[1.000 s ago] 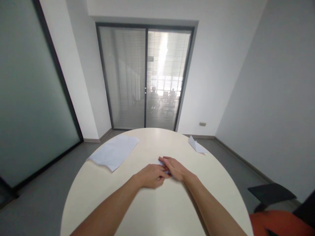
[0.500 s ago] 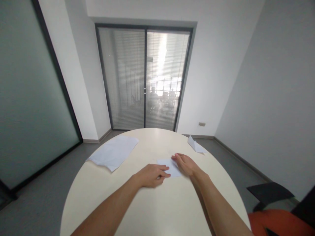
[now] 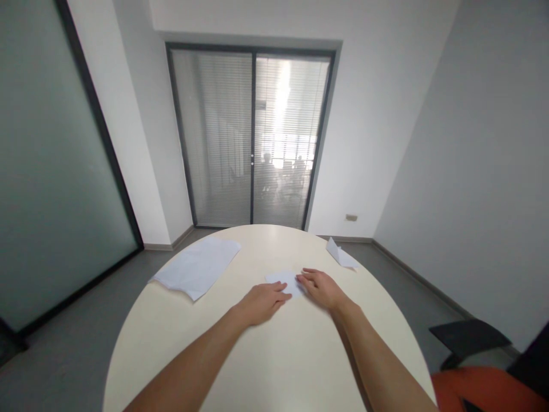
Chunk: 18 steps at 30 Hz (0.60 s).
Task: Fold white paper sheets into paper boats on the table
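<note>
A small piece of white paper [image 3: 286, 279] lies flat near the middle of the round table, partly covered by my fingers. My left hand [image 3: 263, 302] rests on its near left side, fingers stretched out over the sheet. At the right edge of the paper is my right hand [image 3: 321, 289], its fingers extended and touching the sheet with nothing gripped. Whether the paper is folded under my fingers I cannot tell.
The cream round table [image 3: 274, 366] carries a large creased white sheet [image 3: 199, 266] at its left edge. A folded paper piece [image 3: 341, 256] stands near the far right rim. An orange and black chair [image 3: 484, 383] is at the lower right.
The small paper has shifted slightly left and away from me. My left hand's fingers have moved a little to the left and up, and the right hand slightly left.
</note>
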Tool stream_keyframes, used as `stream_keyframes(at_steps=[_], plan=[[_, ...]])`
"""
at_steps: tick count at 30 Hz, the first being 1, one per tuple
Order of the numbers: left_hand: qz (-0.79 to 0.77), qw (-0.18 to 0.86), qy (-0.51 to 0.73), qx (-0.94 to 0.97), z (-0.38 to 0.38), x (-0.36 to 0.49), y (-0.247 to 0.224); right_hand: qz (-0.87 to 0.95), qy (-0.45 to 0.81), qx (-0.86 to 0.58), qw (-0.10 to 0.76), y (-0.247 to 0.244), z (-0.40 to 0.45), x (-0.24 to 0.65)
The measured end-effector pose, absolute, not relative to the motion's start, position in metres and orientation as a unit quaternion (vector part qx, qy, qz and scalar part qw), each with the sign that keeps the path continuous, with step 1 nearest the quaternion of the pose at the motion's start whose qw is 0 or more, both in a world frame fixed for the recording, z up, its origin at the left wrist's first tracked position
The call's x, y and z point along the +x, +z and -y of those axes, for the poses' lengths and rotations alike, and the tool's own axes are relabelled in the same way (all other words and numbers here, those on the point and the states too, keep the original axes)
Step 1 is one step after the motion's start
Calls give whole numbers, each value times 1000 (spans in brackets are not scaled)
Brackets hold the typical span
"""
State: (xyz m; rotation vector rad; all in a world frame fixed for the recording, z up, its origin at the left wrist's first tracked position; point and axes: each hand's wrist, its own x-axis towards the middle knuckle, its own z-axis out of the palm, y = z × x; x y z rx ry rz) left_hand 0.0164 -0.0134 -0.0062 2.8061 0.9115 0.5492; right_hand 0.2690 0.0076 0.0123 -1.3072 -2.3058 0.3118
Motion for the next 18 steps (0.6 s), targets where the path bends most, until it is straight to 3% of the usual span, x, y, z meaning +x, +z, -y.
stream_keyframes(at_steps=[18], plan=[[-373,106,244,889,7,14,-19,870,64,-421,248,10,-4,257]])
